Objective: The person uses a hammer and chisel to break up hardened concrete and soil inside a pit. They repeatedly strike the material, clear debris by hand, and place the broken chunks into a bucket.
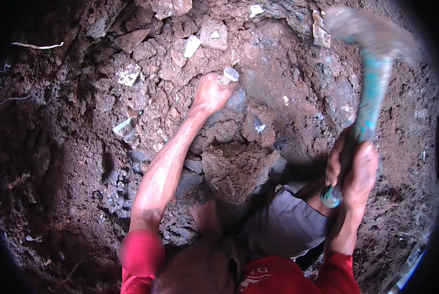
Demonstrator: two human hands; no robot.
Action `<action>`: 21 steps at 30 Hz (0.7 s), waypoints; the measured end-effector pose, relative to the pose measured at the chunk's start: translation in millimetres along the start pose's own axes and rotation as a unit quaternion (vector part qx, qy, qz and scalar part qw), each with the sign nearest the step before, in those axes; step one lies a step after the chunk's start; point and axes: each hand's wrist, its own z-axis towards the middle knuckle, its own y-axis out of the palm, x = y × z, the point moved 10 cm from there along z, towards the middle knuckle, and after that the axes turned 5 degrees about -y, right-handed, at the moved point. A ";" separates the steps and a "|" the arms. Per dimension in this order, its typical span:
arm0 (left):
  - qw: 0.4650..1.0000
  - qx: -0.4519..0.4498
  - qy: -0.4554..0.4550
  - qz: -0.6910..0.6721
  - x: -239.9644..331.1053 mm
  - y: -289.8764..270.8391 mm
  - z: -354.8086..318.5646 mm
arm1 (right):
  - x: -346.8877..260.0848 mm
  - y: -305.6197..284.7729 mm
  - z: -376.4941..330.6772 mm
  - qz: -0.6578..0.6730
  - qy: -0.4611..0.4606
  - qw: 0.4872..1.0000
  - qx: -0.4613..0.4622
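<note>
My left hand [212, 93] is closed in a fist around a chisel [231, 74]. Only the chisel's pale, flattened top end shows above the fist; whatever part of it lies below is hidden. To the right, my right hand [359, 169] grips a hammer [375, 90] by its dark lower handle. Its shaft is teal and worn, and a teal tip sticks out under the hand. The hammer's brownish head, smeared by motion, is raised at the upper right, well apart from the chisel. Rough reddish-brown soil [288, 73] surrounds my left fist.
A large clod of earth [236, 171] lies between my arms, close to my bare foot [206, 214] and my bent leg in grey shorts [285, 220]. Broken stones [213, 34] and pale shards [192, 46] are scattered at the upper left.
</note>
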 end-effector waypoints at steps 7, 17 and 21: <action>0.998 0.042 0.041 -0.016 1.7 -8.3 -4.8 | 83.0 63.5 16.3 -0.129 0.197 0.964 -0.124; 0.969 -0.164 -0.154 -0.104 -2.3 -30.8 -46.5 | 92.6 49.3 -16.6 -0.060 0.292 0.944 -0.144; 0.993 -0.033 0.078 -0.088 5.5 -92.7 -82.2 | 89.1 45.5 -24.9 -0.037 0.282 0.949 -0.139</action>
